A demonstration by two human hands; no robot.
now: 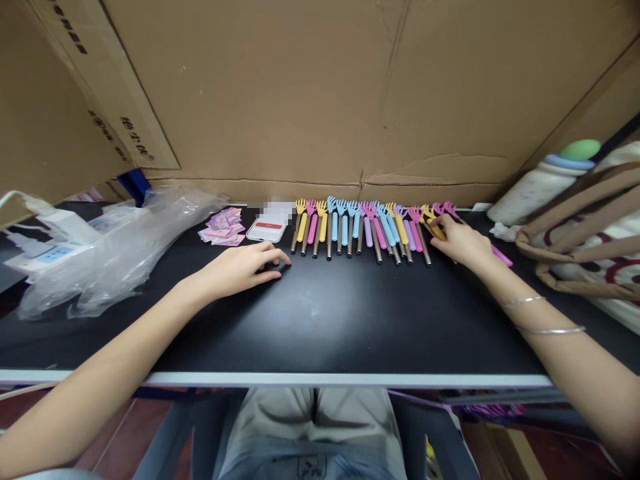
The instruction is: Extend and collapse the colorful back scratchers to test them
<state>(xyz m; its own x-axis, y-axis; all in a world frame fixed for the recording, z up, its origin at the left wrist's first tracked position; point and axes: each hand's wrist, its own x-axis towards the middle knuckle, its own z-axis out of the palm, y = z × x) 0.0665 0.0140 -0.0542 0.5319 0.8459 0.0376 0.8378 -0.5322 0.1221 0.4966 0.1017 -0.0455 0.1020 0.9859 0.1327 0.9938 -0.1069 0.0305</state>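
Observation:
A row of telescopic back scratchers (335, 227) lies along the back of the black table, with claw heads and handle sleeves in yellow, pink, blue and purple and dark metal rods. At its right end my right hand (463, 241) has its fingers closed around a yellow back scratcher (438, 232), partly hidden by them. Pink claw heads (449, 207) show just behind that hand, and a pink handle (501, 256) sticks out beyond it. My left hand (245, 268) rests on the tabletop left of the row, empty, its fingers loosely bent and apart.
A phone (265, 231) and a pile of pink-purple cards (223, 227) lie behind my left hand. Clear plastic bags (115, 257) and a power strip (55, 250) are at left. A bottle (537, 187) and a bag (590, 233) stand at right. Cardboard (280, 93) walls the back.

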